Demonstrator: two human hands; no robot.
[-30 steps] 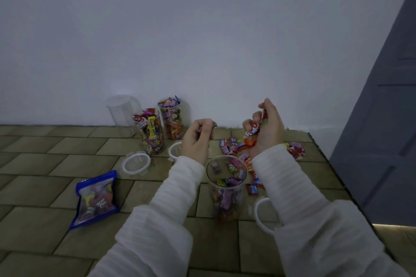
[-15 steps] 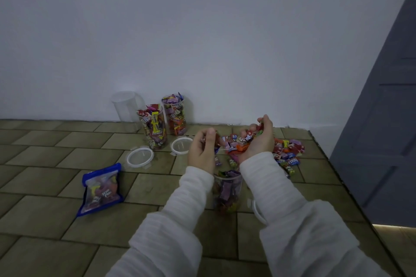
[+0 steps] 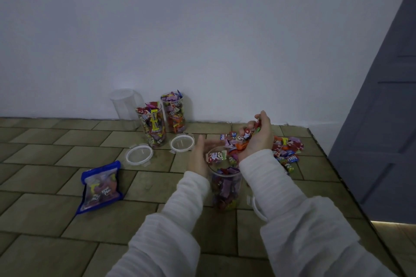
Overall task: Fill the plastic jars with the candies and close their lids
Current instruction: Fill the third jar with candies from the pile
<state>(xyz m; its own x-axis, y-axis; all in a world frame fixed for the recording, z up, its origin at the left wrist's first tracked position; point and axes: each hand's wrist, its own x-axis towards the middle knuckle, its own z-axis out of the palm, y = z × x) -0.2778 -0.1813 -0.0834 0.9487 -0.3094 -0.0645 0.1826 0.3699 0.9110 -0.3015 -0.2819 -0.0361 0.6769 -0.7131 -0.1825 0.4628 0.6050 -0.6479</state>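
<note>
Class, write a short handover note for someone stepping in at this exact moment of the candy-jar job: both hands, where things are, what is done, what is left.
Left hand: open, beside the near jar, steadying it or guiding candies in.
Right hand: closed on a handful of candies above the jar's mouth.
Near jar: partly filled, lid off; its lid seems to lie by the right sleeve.
Loose candies: piled right of the jar.
By the wall: two full jars, no lids on; two lids on the floor; one empty jar.
Blue candy bag: lying at left.
Left: fill near and empty jars, close all lids.
</note>
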